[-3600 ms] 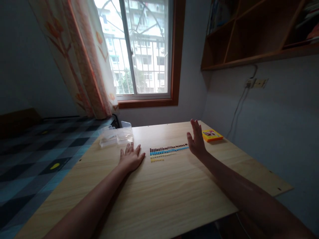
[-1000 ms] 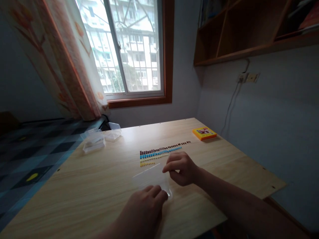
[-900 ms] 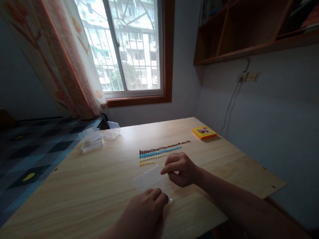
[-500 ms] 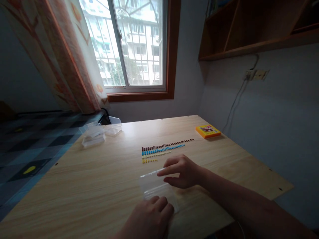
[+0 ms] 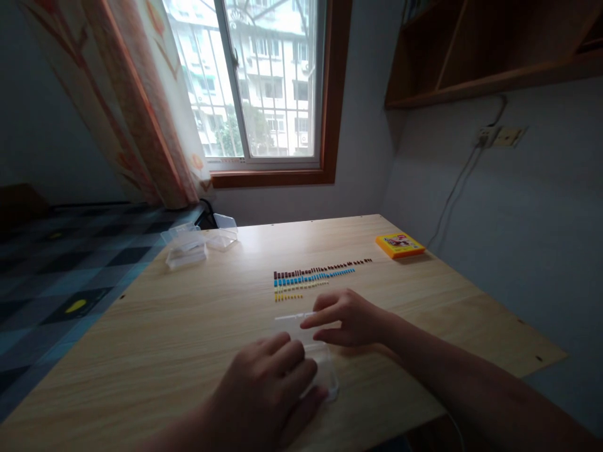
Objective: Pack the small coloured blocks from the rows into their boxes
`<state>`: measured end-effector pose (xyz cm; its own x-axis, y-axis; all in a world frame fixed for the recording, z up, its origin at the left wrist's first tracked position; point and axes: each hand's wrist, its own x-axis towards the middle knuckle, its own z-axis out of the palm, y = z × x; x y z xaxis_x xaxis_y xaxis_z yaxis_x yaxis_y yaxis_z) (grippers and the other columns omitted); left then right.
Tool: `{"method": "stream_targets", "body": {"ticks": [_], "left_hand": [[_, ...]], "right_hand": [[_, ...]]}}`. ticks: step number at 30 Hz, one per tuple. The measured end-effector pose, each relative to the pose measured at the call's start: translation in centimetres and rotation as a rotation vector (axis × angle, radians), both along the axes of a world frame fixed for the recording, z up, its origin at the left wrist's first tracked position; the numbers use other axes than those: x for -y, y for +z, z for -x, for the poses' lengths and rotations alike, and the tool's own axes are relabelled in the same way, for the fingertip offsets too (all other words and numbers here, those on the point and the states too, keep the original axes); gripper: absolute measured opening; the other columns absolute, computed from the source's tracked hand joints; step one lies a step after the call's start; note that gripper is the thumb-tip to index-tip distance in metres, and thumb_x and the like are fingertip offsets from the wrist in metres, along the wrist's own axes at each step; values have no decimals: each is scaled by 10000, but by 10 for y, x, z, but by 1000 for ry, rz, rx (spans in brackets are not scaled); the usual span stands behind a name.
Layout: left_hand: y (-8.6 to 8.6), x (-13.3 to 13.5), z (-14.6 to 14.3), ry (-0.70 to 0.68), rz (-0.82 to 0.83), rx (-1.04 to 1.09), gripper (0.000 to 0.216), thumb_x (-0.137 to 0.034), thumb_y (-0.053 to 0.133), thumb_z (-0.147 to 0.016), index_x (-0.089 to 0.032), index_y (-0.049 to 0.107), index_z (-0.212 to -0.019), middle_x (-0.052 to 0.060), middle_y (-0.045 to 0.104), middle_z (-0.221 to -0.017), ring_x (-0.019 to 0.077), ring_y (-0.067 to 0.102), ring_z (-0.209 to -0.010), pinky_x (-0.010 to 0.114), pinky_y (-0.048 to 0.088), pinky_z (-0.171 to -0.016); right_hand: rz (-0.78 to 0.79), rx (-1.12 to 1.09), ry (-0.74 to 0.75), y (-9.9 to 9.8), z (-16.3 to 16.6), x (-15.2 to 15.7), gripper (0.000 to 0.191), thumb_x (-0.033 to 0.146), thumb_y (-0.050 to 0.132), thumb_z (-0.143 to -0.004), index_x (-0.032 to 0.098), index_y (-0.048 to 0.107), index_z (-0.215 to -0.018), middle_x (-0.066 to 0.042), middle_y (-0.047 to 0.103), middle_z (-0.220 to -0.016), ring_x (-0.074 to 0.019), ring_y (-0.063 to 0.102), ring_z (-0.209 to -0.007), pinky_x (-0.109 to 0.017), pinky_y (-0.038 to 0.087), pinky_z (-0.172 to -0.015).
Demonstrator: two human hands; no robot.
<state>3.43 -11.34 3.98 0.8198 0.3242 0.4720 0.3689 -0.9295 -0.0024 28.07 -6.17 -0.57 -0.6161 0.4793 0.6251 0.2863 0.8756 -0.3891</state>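
A clear plastic box (image 5: 325, 370) lies opened out near the table's front, its lid (image 5: 288, 322) folded back flat on the far side. My left hand (image 5: 268, 376) reaches over the near part with fingers bent and thumb stretched along it, gripping the box; the hand hides much of its left side. At the lid's right end is my right hand (image 5: 342, 319), fingers apart, index fingertip touching the lid. Just beyond, small toy bricks lie sorted in rows: dark brown bricks (image 5: 311, 271), blue bricks (image 5: 308, 278), pale yellow bricks (image 5: 301, 287) and yellow bricks (image 5: 287, 297).
More clear plastic boxes (image 5: 186, 254) are stacked at the table's far left. An orange-yellow flat box (image 5: 399, 245) sits near the right edge. The wooden table (image 5: 164, 351) borders a checked bed cover (image 5: 122, 257) on the left. A wall shelf (image 5: 494, 81) hangs at upper right.
My left hand has shifted up and left over the box, its thumb now showing. The right hand stays at the lid. The view has tilted and turned slightly.
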Motion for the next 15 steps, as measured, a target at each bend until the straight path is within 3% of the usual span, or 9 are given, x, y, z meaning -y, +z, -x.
{"method": "stream_targets", "body": {"ticks": [3,5,8,12,15], "left_hand": [[18,-30,15,62,28,234,251,-254,468,-986,-218,655,-822,30,623,-717,155,560,-626,293,422,-566],[18,-53,23,144,90,396,307,-262,449,-991,-200,641,-760,23,608,-682,134,546,-577,274,426,-557],[1,-81,33,326,169,533,371,-307,434,-992,-192,613,-689,4,566,-610,129,516,-544,263,430,-556],[-24,-101,39,386,261,495,385,-348,445,-970,-192,606,-657,-1,582,-604,140,543,-572,263,444,-595],[-32,-107,40,436,303,510,401,-368,424,-965,-195,604,-651,10,620,-624,156,571,-604,276,454,-629]], "right_hand": [[10,-23,23,2,0,-1,204,325,742,-903,245,782,-1086,-38,672,-936,-132,630,-789,-266,518,-713],[20,-44,41,4,0,-1,173,329,761,-888,251,789,-1039,-40,667,-969,-136,624,-814,-278,532,-737],[32,-82,64,7,1,1,145,339,808,-845,255,796,-962,-51,670,-1028,-154,623,-871,-306,540,-776],[22,-82,66,15,3,7,84,307,829,-823,246,795,-869,-63,679,-1085,-176,629,-938,-318,531,-795],[27,-78,83,19,4,12,75,296,829,-820,239,781,-821,-67,681,-1109,-182,633,-962,-315,532,-791]]}}
